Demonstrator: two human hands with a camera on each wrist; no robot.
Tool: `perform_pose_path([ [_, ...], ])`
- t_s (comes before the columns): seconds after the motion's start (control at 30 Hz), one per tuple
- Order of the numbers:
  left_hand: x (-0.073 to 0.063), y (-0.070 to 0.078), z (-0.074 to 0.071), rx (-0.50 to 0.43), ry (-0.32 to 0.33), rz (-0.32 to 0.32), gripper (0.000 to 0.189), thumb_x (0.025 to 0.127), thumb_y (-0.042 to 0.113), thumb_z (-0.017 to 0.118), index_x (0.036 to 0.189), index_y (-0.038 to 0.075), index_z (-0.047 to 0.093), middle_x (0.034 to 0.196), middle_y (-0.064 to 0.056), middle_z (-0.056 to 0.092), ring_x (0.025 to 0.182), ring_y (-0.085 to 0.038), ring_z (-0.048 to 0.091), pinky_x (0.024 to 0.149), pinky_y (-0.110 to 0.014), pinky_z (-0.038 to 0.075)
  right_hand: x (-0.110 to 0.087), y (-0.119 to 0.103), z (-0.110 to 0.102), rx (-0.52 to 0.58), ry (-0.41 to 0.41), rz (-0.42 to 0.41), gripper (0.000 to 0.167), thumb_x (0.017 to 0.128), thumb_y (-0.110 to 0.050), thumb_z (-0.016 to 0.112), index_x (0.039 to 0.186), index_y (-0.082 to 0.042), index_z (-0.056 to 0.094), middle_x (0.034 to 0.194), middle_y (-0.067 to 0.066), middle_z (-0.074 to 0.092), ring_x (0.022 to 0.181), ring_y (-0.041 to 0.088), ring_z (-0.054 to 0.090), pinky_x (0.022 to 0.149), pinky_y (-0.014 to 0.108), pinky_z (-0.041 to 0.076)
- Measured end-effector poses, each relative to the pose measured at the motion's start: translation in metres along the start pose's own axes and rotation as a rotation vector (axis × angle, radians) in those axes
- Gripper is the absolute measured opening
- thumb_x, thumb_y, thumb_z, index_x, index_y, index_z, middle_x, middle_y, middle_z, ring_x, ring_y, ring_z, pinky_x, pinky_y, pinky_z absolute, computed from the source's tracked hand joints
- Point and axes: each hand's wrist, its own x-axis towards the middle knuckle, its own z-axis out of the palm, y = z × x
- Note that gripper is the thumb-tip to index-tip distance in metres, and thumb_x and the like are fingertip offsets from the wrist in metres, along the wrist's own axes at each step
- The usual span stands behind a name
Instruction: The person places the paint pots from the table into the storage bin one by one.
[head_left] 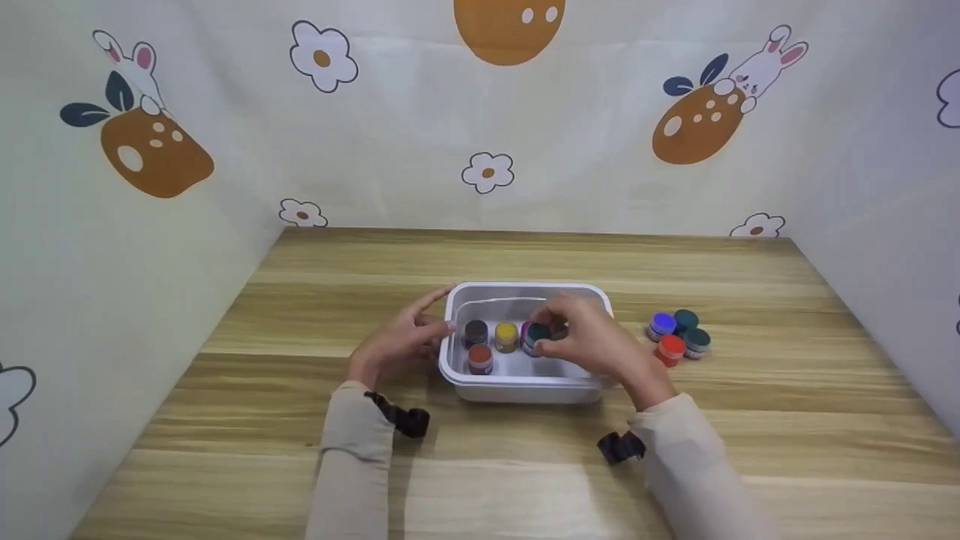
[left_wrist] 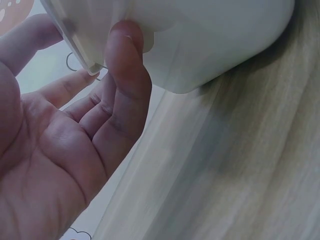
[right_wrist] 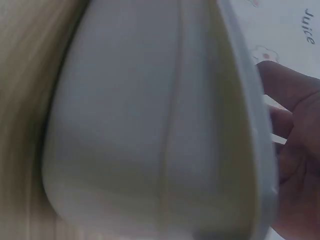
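A green-lidded jar (head_left: 536, 339) is pinched inside a white tub (head_left: 529, 392)

The jar seems best kept upright, lowered gently and let go clear of the yellow jar (head_left: 506, 337) to its left and the mostly hidden magenta jar (head_left: 524, 330) just behind; the tub should be held steady meanwhile. The green-lidded jar is clamped between the thumb and fingers of the right hand (head_left: 596, 341), at their tips. Whether the tub's floor is touched cannot be told. The tub's left edge is gripped by the left hand (head_left: 397, 337).
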Motion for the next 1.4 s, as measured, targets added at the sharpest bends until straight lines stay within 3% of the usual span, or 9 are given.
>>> perform_pose_path([
  [0.27, -0.002, 0.002, 0.001, 0.014, 0.011, -0.008, 0.076, 0.093, 0.021, 0.067, 0.157, 0.028, 0.027, 0.119, -0.022, 0.065, 0.091, -0.024, 0.066, 0.084, -0.039, 0.057, 0.018, 0.002, 0.029, -0.064, -0.043, -0.038, 0.027, 0.076, -0.006, 0.081, 0.101, 0.002, 0.072, 0.095, 0.010, 0.069, 0.086, 0.020, 0.062, 0.080, 0.038, 0.055],
  [0.57, 0.000, 0.001, 0.002, 0.011, -0.016, 0.011, 0.075, 0.094, 0.018, 0.065, 0.158, 0.023, 0.026, 0.114, -0.021, 0.066, 0.082, -0.017, 0.064, 0.075, -0.034, 0.057, 0.029, -0.002, 0.044, -0.114, -0.077, -0.066, 0.015, 0.073, -0.004, 0.080, 0.087, -0.007, 0.073, 0.078, 0.002, 0.065, 0.072, 0.012, 0.053, 0.065, 0.030, 0.047],
  [0.87, -0.001, 0.001, 0.001, -0.006, -0.021, 0.013, 0.075, 0.094, 0.018, 0.065, 0.158, 0.022, 0.025, 0.111, -0.019, 0.067, 0.081, -0.016, 0.064, 0.076, -0.033, 0.057, 0.035, -0.007, 0.051, -0.130, -0.088, -0.066, 0.015, 0.074, -0.001, 0.079, 0.089, -0.005, 0.074, 0.080, 0.003, 0.068, 0.072, 0.013, 0.055, 0.066, 0.031, 0.050],
  [1.07, -0.001, 0.004, 0.002, -0.015, -0.033, 0.016, 0.076, 0.094, 0.019, 0.065, 0.158, 0.023, 0.025, 0.118, -0.024, 0.065, 0.085, -0.017, 0.066, 0.080, -0.037, 0.057, 0.035, -0.008, 0.051, -0.131, -0.080, -0.031, 0.014, 0.075, -0.001, 0.079, 0.086, -0.006, 0.072, 0.077, 0.002, 0.065, 0.070, 0.013, 0.055, 0.064, 0.030, 0.049],
  [1.4, -0.002, 0.002, 0.001, -0.024, -0.015, 0.018, 0.074, 0.094, 0.017, 0.064, 0.158, 0.021, 0.026, 0.110, -0.020, 0.067, 0.080, -0.016, 0.065, 0.077, -0.034, 0.057, 0.026, -0.007, 0.037, -0.117, -0.048, -0.024, 0.017, 0.079, -0.010, 0.079, 0.094, -0.004, 0.073, 0.080, 0.001, 0.065, 0.072, 0.012, 0.056, 0.067, 0.031, 0.050],
])
